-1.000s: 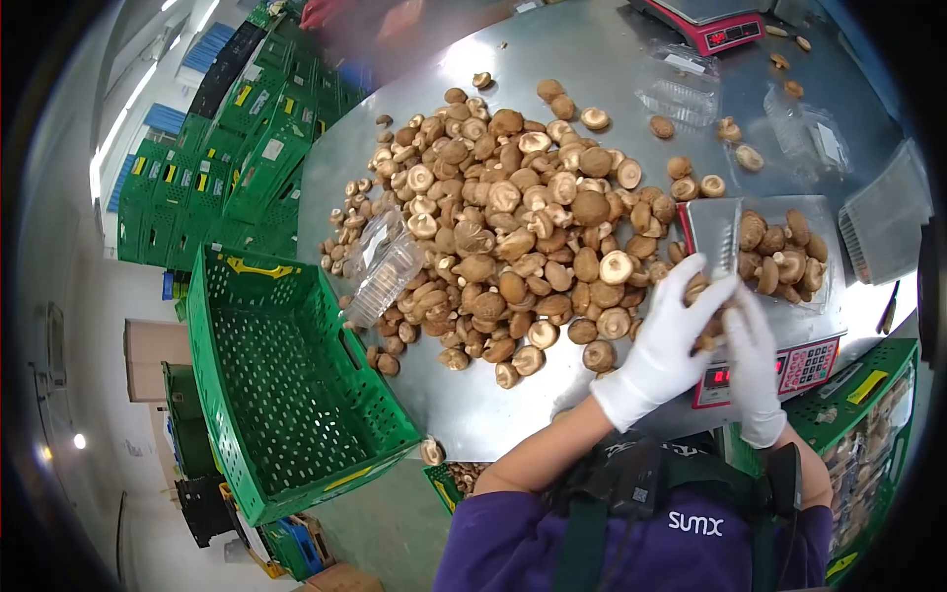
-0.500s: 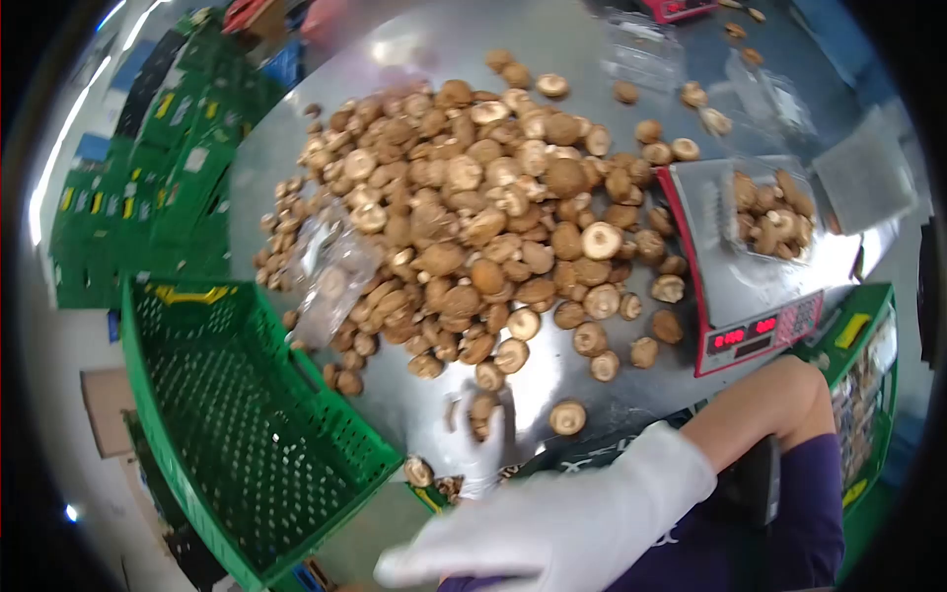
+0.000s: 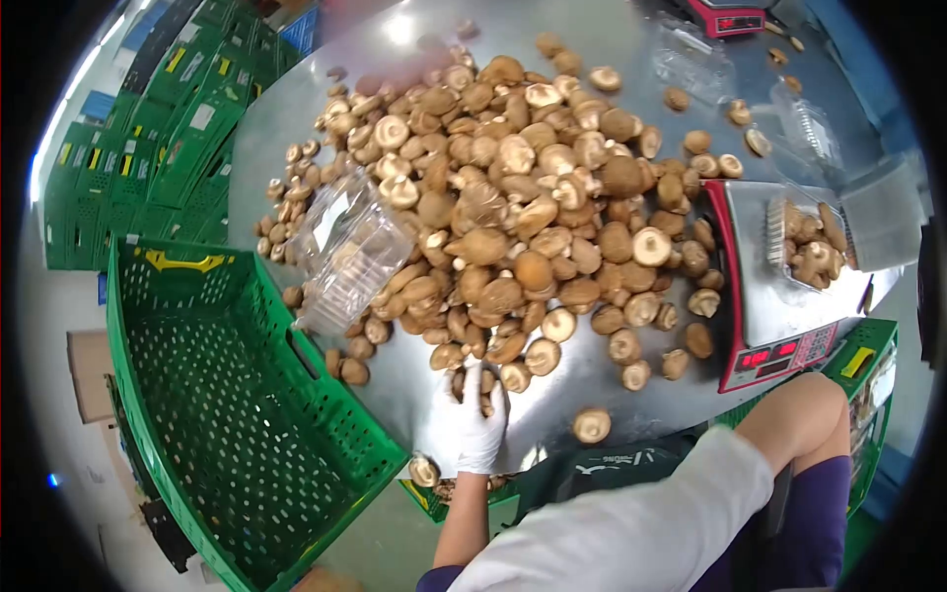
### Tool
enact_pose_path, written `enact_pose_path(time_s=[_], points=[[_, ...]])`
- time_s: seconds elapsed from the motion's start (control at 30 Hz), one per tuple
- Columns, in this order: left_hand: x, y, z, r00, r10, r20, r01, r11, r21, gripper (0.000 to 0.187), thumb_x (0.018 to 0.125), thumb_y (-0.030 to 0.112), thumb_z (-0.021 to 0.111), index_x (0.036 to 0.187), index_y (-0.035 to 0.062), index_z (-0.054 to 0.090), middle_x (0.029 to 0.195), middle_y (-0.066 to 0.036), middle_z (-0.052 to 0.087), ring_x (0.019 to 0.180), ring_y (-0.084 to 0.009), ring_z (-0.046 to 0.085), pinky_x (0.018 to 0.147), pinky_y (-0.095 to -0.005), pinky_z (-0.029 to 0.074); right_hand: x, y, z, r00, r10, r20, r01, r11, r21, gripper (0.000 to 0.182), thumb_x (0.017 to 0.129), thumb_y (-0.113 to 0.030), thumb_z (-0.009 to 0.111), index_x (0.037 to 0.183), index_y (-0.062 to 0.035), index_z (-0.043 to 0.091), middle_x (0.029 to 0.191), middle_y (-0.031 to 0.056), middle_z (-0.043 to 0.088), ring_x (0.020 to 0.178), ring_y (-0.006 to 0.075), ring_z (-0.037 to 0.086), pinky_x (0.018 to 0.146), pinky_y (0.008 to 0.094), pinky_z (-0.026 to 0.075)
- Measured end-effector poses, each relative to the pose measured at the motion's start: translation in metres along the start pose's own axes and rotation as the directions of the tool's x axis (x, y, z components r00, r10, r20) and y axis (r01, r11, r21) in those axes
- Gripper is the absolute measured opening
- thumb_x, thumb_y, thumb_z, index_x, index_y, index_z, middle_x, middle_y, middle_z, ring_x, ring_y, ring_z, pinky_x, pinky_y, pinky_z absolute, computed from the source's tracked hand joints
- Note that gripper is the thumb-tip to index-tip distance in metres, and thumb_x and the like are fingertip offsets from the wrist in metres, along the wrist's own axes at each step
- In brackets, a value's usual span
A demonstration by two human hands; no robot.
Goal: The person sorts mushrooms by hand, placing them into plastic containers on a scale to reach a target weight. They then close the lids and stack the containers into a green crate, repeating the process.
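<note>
My left hand [image 3: 475,422], in a white glove, is at the near edge of a big pile of brown mushrooms [image 3: 493,217]. Its fingers are curled around a few mushrooms [image 3: 459,383]. My right arm reaches in from the right and crosses the bottom of the view. The white glove of my right hand [image 3: 621,523] is blurred, and its fingers are hidden or below the frame. Left of the pile, a clear plastic punnet [image 3: 360,247] lies on mushrooms. One mushroom [image 3: 592,425] lies apart, right of my left hand.
A green crate [image 3: 247,414] stands at the left, with stacked green crates [image 3: 163,138] behind. On the right, a red-edged scale [image 3: 789,306] bears a punnet of mushrooms [image 3: 814,247]. Another scale [image 3: 730,18] and clear punnets [image 3: 693,59] are farther back. Below is another crate [image 3: 424,501].
My left hand has moved forward to the pile's edge. The right glove has swung toward the bottom edge, its fingers no longer showing. The view has shifted slightly.
</note>
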State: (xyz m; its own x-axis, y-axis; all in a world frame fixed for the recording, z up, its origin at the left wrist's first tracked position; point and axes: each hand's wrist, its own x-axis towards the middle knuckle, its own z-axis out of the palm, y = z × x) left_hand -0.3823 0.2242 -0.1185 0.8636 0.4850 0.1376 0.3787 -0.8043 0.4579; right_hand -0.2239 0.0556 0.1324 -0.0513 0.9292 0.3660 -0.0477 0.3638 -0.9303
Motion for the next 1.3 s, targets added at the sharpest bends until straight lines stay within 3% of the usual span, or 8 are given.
enact_pose_path(time_s=[0.13, 0.27, 0.33, 0.53, 0.73, 0.8, 0.97, 1.3], points=[[-0.012, -0.013, -0.002, 0.990, 0.035, 0.138, -0.030, 0.999, -0.037, 0.057, 0.078, 0.015, 0.078, 0.132, 0.0093, 0.060, 0.133, -0.026, 0.048, 0.122, -0.0414, 0.048, 0.103, -0.0457, 0.042, 0.014, 0.034, -0.041, 0.904, 0.427, 0.027, -0.330, 0.737, -0.590, 0.044, 0.089, -0.022, 0.062, 0.129, -0.0045, 0.059, 0.129, 0.0211, 0.058, 0.115, 0.0302, 0.059, 0.091, 0.0405, 0.049], [-0.006, 0.010, -0.005, 0.989, 0.147, 0.034, -0.145, 0.988, -0.051, 0.049, 0.078, 0.010, 0.076, 0.125, 0.0039, 0.062, 0.133, -0.020, 0.049, 0.123, -0.0386, 0.049, 0.103, -0.0468, 0.042, -0.010, 0.173, -0.053, 0.902, -0.225, -0.370, -0.368, 0.051, -0.928, 0.022, 0.084, -0.024, 0.060, 0.096, -0.0060, 0.066, 0.098, 0.0111, 0.062, 0.088, 0.0240, 0.063, 0.072, 0.0323, 0.046], [-0.010, 0.004, 0.004, 0.981, 0.188, -0.040, -0.190, 0.980, -0.061, 0.045, 0.079, 0.010, 0.076, 0.122, 0.0042, 0.064, 0.131, -0.019, 0.052, 0.120, -0.0380, 0.051, 0.102, -0.0467, 0.043, -0.015, 0.199, -0.057, 0.914, -0.080, -0.397, -0.403, -0.065, -0.913, 0.020, 0.083, -0.025, 0.061, 0.088, -0.0069, 0.066, 0.090, 0.0089, 0.063, 0.086, 0.0229, 0.061, 0.070, 0.0337, 0.045], [-0.020, -0.002, 0.008, 0.973, 0.207, -0.103, -0.214, 0.975, -0.064, 0.047, 0.086, 0.022, 0.075, 0.125, -0.0007, 0.060, 0.130, -0.023, 0.054, 0.121, -0.0393, 0.050, 0.103, -0.0481, 0.041, -0.027, 0.196, -0.033, 0.880, -0.311, -0.358, -0.314, 0.183, -0.932, 0.041, 0.078, -0.028, 0.065, 0.110, -0.0037, 0.060, 0.084, 0.0116, 0.055, 0.079, 0.0276, 0.058, 0.064, 0.0405, 0.044], [-0.027, 0.000, -0.001, 0.908, 0.418, -0.033, -0.419, 0.907, -0.037, 0.050, 0.091, 0.025, 0.072, 0.129, -0.0035, 0.056, 0.133, -0.024, 0.052, 0.122, -0.0406, 0.049, 0.104, -0.0482, 0.039, -0.101, 0.211, 0.046, 0.687, 0.124, -0.716, -0.456, 0.841, -0.292, 0.048, 0.081, -0.021, 0.065, 0.127, -0.0108, 0.055, 0.107, 0.0192, 0.053, 0.095, 0.0370, 0.060, 0.083, 0.0450, 0.050], [-0.026, 0.011, -0.001, 0.897, 0.441, -0.041, -0.442, 0.890, -0.108, 0.050, 0.090, 0.027, 0.072, 0.129, -0.0003, 0.058, 0.131, -0.023, 0.054, 0.120, -0.0404, 0.051, 0.102, -0.0478, 0.040, -0.113, 0.178, 0.057, 0.492, 0.433, -0.756, -0.609, 0.791, 0.057, 0.053, 0.083, -0.023, 0.065, 0.132, -0.0120, 0.051, 0.113, 0.0195, 0.054, 0.099, 0.0374, 0.060, 0.086, 0.0447, 0.050], [-0.022, 0.031, 0.017, 0.889, 0.457, -0.008, -0.453, 0.880, -0.144, 0.052, 0.086, 0.030, 0.075, 0.128, 0.0032, 0.060, 0.128, -0.021, 0.055, 0.114, -0.0400, 0.052, 0.096, -0.0495, 0.042, -0.134, 0.183, 0.072, 0.440, 0.381, -0.813, -0.627, 0.778, 0.025, 0.054, 0.084, -0.021, 0.068, 0.136, -0.0126, 0.051, 0.118, 0.0180, 0.058, 0.104, 0.0347, 0.063, 0.089, 0.0414, 0.052], [-0.001, 0.080, 0.006, 0.838, 0.545, -0.022, -0.539, 0.821, -0.188, 0.049, 0.082, 0.018, 0.075, 0.126, 0.0013, 0.060, 0.127, -0.019, 0.057, 0.117, -0.0385, 0.053, 0.102, -0.0485, 0.040, -0.198, 0.074, 0.043, 0.026, -0.080, -0.996, -0.576, 0.814, -0.080, 0.051, 0.083, -0.012, 0.070, 0.132, -0.0064, 0.057, 0.128, 0.0135, 0.058, 0.122, 0.0248, 0.056, 0.102, 0.0360, 0.045]])
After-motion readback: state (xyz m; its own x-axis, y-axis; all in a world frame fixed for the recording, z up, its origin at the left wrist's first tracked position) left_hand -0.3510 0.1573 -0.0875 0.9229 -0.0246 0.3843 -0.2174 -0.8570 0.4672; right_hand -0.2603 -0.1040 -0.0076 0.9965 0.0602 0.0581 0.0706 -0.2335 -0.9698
